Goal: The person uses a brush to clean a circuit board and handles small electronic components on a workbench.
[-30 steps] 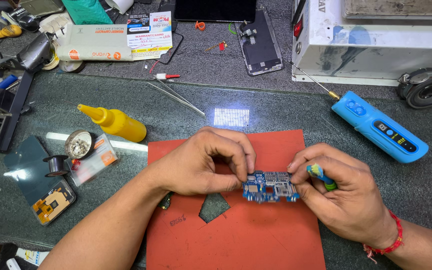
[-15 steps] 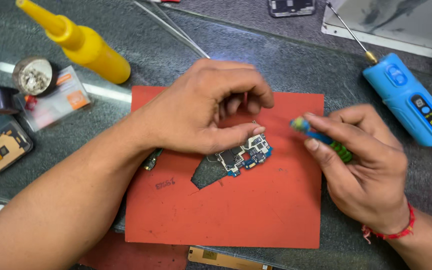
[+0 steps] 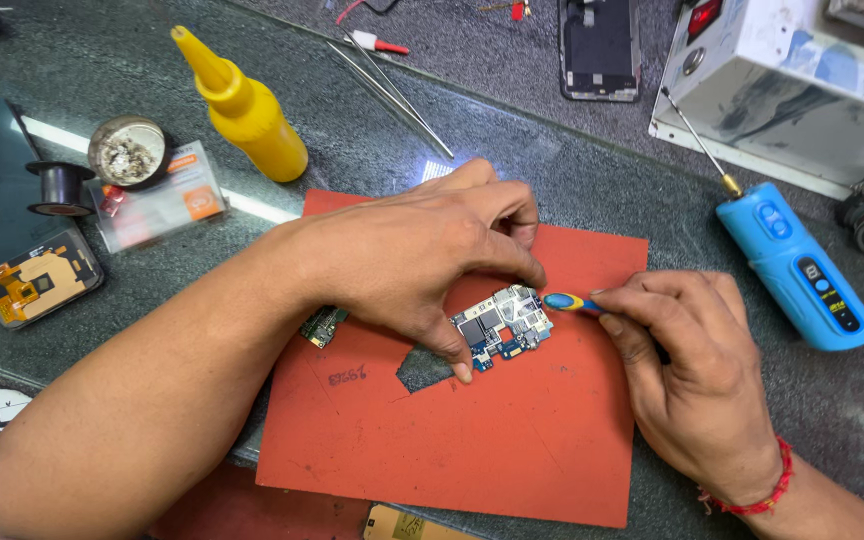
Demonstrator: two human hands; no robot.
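Nearby, yellow bottle [image 3: 242, 110], blue electric screwdriver [image 3: 797, 265], red mat [image 3: 472, 440], tweezers [image 3: 392, 88]

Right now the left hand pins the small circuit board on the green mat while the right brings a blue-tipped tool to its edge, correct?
Not quite: the head view shows the mat is red. The left hand does pin the circuit board, and the right hand does bring the blue-tipped tool to its edge.

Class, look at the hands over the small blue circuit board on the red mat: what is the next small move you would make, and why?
Probably ease the blue-and-yellow tool tip in the right hand under the edge of the small blue circuit board. The tip sits right at that edge, and the left hand pins the board against the red mat with thumb and forefinger.
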